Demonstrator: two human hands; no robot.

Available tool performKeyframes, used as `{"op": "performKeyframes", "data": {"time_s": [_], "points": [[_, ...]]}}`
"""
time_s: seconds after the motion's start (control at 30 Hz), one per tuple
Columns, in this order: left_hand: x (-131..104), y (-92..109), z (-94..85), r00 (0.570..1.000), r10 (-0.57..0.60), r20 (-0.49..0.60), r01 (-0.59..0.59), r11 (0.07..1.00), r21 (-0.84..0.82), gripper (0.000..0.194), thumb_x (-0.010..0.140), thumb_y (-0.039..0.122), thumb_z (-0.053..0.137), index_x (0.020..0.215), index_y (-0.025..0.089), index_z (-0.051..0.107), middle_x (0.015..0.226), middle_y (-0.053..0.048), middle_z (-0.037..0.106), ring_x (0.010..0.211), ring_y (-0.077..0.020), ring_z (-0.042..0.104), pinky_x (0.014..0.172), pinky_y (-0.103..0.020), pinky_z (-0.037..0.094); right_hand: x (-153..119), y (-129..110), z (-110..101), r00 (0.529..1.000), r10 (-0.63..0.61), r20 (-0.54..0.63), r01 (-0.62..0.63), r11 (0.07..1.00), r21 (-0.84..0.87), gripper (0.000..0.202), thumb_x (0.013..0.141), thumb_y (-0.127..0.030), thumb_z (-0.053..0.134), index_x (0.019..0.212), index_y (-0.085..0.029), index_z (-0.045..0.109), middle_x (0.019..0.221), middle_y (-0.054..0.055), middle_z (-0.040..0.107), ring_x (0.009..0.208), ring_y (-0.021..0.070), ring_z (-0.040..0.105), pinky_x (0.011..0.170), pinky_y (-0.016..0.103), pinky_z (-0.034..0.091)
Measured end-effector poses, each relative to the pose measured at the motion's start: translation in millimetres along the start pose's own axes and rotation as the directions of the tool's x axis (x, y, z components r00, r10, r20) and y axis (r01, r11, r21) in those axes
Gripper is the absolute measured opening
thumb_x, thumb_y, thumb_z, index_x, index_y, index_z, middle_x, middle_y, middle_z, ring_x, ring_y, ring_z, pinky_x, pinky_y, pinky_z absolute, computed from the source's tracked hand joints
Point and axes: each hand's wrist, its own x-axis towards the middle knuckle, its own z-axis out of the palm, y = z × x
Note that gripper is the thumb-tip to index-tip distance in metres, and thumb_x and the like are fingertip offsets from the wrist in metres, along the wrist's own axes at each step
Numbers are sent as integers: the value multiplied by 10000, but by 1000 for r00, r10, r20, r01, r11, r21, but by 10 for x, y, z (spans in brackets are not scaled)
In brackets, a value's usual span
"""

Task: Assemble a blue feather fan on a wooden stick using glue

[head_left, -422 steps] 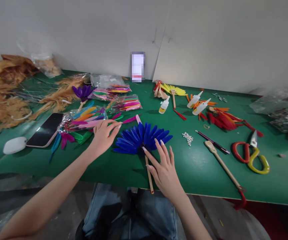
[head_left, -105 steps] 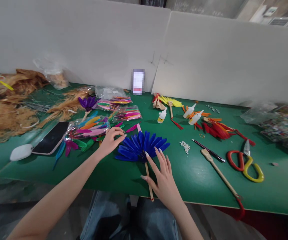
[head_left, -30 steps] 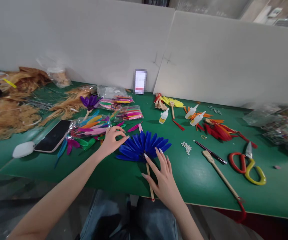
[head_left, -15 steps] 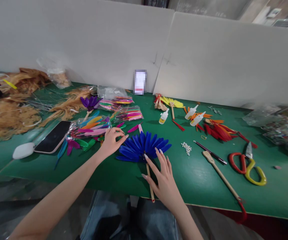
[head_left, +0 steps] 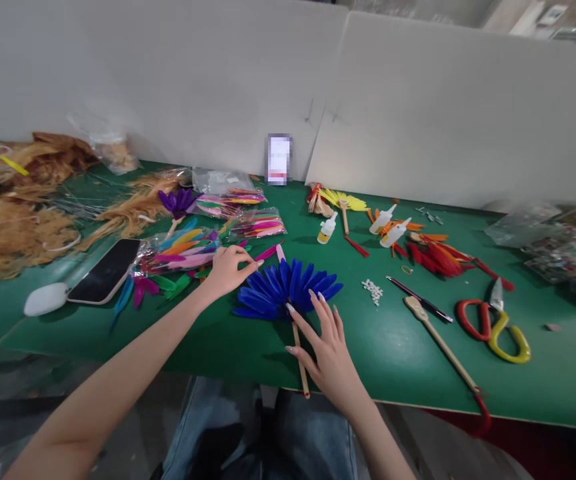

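Observation:
A fan of blue feathers (head_left: 268, 293) on a thin wooden handle (head_left: 300, 363) lies at the table's front edge. My right hand (head_left: 325, 353) rests over it with fingers spread; the index fingertip touches the middle where feathers meet handle, and other fingertips lie at the right-hand feathers. Near the fan's upper left, my left hand (head_left: 228, 272) has its fingers curled toward the thumb in a pinch; anything between them is too small to make out. Just beyond its fingertips are a magenta feather (head_left: 267, 253) and a pale pink feather (head_left: 281, 253).
Left are bagged coloured feathers (head_left: 183, 253), a phone (head_left: 105, 272), a white case (head_left: 45, 300) and brown fibre (head_left: 23, 233). Right are glue bottles (head_left: 327, 229), white beads (head_left: 372, 292), a pen (head_left: 421, 300), a wooden stick (head_left: 443, 347), scissors (head_left: 508, 337) and a red feather fan (head_left: 433, 257).
My left hand has shifted slightly up and right along the fan's upper-left edge. My right hand stays on the fan's middle. The view has tilted a little.

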Motion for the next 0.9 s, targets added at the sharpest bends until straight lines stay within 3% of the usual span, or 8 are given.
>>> {"op": "performKeyframes", "data": {"time_s": [0.2,0.33,0.9], "points": [[84,11,18,992,48,120,-46,999,-15,415,850,515,472,714,221,733,973,-69,663,991,-290,554,906,-478,349,82,-12,-3,1000,3,-18,-3,1000,1,542,935,-398,435,1448,-326,275,1563,86,50,1429,317,92,1086,591,252],[93,-6,58,992,51,118,-51,999,-8,452,887,469,405,693,222,731,959,-70,668,984,-291,553,901,-483,353,104,-17,41,998,13,-56,-13,1000,6,498,934,-351,453,1419,-333,342,1563,75,69,1427,315,112,1082,581,266],[100,-9,103,990,57,127,-60,998,23,266,822,391,542,700,230,714,1002,-67,642,1004,-275,538,932,-484,332,88,2,83,998,22,-66,-20,1000,21,486,930,-366,460,1406,-322,372,1559,83,105,1423,320,128,1073,591,272]]}}
